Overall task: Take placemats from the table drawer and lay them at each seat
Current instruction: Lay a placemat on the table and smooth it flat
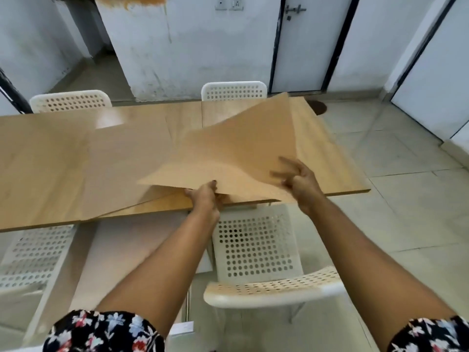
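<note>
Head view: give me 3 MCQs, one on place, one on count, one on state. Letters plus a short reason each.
1. Where is the lifted placemat?
A. Over the right end of the table
B. On the floor
C. On a chair seat

2. How many white perforated chairs are in view?
A. One
B. Two
C. Four

3. How is the placemat held?
A. Lying flat, untouched
B. Near edge in both hands, far corner raised
C. Rolled into a tube

Answers:
1. A, it hangs above the tabletop's right end.
2. C, two at the far side and two at the near side.
3. B, the left hand pinches the near edge, the right hand is at the edge beside it, and the sheet tilts up.
</note>
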